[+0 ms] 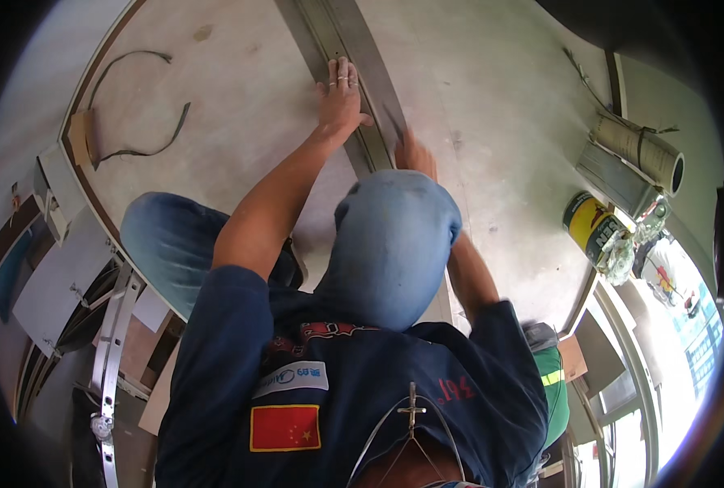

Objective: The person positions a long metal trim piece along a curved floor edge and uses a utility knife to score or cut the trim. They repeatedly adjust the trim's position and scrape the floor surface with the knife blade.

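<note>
My left hand (341,104) lies flat on a long metal channel strip (373,140), fingers stretched along it and thumb out to the side. A flat grey strip (367,50) runs beside the channel, both on a pale, stained board (492,171). My right hand (416,156) is closed at the right edge of the grey strip, partly behind my raised knee. A thin dark blade-like shape sticks up from the right hand, smeared by motion; its kind cannot be made out.
To the right stand a yellow and dark can (591,228), crumpled clear plastic (619,257) and a tied roll (640,150). A loose dark strap (146,153) and a brown block (83,140) lie far left. A metal rail (111,358) stands past the board's left edge.
</note>
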Motion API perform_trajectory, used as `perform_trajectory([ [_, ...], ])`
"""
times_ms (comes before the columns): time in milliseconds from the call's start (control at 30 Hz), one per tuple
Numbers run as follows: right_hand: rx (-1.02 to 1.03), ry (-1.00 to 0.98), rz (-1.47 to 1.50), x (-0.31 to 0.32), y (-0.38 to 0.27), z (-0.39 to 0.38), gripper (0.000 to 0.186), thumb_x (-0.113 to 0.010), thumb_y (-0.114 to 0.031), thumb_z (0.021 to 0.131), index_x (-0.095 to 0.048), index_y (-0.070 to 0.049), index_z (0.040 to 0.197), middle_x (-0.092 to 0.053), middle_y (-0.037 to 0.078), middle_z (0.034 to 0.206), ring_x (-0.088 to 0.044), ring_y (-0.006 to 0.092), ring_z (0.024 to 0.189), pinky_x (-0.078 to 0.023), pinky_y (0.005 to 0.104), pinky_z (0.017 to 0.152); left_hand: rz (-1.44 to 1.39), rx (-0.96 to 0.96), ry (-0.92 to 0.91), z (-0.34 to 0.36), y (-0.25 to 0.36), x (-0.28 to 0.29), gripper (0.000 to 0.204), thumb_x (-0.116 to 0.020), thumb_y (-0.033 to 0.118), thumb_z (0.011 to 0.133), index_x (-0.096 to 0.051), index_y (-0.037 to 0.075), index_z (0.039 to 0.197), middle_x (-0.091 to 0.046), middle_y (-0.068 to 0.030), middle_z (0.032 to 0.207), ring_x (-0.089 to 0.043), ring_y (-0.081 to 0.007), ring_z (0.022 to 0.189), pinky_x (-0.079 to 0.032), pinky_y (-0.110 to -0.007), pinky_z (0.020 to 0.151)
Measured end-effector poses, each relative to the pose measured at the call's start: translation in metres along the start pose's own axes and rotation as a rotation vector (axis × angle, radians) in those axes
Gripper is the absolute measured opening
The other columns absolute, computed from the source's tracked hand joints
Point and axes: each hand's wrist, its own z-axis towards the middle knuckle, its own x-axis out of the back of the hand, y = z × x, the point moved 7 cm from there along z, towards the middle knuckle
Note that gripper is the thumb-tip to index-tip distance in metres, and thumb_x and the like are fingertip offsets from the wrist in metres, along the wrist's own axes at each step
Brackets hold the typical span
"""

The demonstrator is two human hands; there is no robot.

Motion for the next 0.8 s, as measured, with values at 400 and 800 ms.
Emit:
perform_trajectory([
  [400,0.207,0.073,0.134,0.008,-0.105,0.163,0.032,-0.048,-0.025,0.093,-0.045,-0.006,0.119,-0.065,0.031,0.088,-0.06,0.0517,0.086,-0.047,0.0584,0.077,-0.011,0.016,0.004,-0.008,-0.009,0.003,0.12,-0.085,0.041,0.06,-0.018,-0.007,0.146,-0.013,-0.0228,0.156,-0.012,-0.0392,0.145,-0.033,-0.061,0.107],
  [800,0.005,-0.207,0.118,-0.019,0.034,-0.08,0.037,-0.054,-0.027,0.09,-0.044,-0.005,0.118,-0.064,0.026,0.077,-0.063,0.046,0.073,-0.046,0.0556,0.061,0.064,0.052,0.018,-0.01,-0.021,-0.004,0.124,-0.086,0.048,0.055,-0.021,-0.007,0.145,-0.016,-0.0194,0.154,-0.015,-0.0379,0.145,-0.038,-0.059,0.105],
])
